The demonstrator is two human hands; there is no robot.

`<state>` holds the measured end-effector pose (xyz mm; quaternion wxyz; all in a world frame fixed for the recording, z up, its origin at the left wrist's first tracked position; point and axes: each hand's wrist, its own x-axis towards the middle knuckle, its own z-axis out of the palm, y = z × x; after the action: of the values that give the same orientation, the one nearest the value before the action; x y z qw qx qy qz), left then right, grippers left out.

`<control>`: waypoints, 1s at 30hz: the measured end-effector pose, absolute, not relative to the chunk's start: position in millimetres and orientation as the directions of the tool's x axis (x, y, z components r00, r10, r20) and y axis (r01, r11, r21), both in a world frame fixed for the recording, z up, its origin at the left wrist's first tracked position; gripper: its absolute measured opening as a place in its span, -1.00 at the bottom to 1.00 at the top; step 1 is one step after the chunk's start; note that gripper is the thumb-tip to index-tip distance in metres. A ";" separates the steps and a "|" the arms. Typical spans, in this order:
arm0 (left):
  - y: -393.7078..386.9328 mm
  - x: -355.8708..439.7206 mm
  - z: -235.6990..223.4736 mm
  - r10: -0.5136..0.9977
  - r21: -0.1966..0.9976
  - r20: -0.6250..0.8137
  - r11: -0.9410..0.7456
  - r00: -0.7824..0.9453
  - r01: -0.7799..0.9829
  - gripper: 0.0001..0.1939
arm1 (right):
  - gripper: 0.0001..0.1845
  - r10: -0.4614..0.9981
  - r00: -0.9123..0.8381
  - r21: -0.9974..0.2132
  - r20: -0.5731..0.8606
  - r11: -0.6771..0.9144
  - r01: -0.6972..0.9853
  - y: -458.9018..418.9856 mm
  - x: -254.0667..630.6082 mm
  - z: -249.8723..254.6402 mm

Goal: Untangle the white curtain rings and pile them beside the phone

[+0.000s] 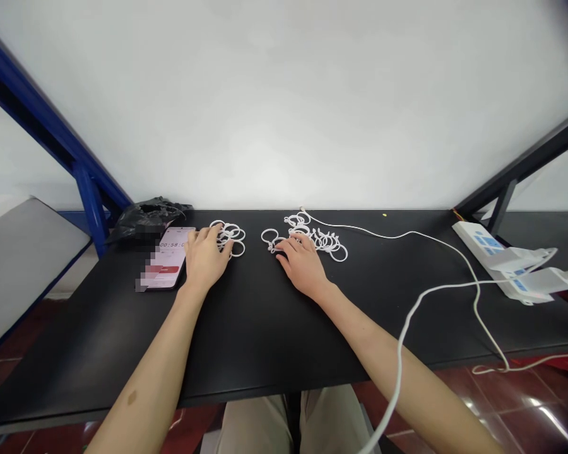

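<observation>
My left hand (206,253) rests palm down beside a small pile of white plastic curtain rings (237,248), its fingers apart and partly over them. Some rings there are hidden under the fingers. Across a gap of bare tabletop, my right hand (305,263) lies over the near left part of a larger pile of the same white rings (338,253). Its fingers are slightly bent and apart, with the tips touching rings. Each ring seems to have a small eyelet or clip on it. A phone (166,261) showing a running timer lies just left of my left hand.
The black table (246,340) stands against a white wall. At the back left sits a crumpled black plastic bag (146,214). A white power strip (497,265) with plugged-in chargers lies at the right. A white cable (402,334) crosses above my right forearm.
</observation>
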<state>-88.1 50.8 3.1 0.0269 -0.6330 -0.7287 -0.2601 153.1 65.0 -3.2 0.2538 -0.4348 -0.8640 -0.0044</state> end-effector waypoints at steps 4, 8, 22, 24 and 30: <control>51.6 -88.5 1.3 0.921 0.362 0.334 0.072 -0.202 0.930 -0.48 | -0.82 0.708 -0.495 -0.196 0.503 0.652 0.733 63.0 152.9 -0.6; 51.7 -88.9 3.5 0.907 0.395 0.373 0.035 -0.195 0.918 -0.51 | -0.81 0.687 -0.452 -0.247 0.569 0.667 0.702 61.5 153.6 4.0; 24.0 -21.2 13.7 0.785 0.312 0.558 -0.499 0.270 0.808 -0.49 | -0.86 0.858 -0.115 -0.772 0.500 0.502 0.390 52.1 151.9 15.0; 24.9 -20.7 12.2 0.788 0.308 0.557 -0.489 0.262 0.816 -0.47 | -0.84 0.904 -0.113 -0.839 0.413 0.426 0.338 51.0 151.2 15.1; 27.2 -22.4 10.8 0.792 0.304 0.560 -0.471 0.244 0.828 -0.58 | -0.76 0.959 -0.185 -0.960 0.215 0.242 0.141 50.0 147.9 12.1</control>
<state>-22.4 27.2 10.8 0.0270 -0.7883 -0.5138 -0.3374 147.9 50.0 12.1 0.4683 -0.4336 -0.6339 0.4367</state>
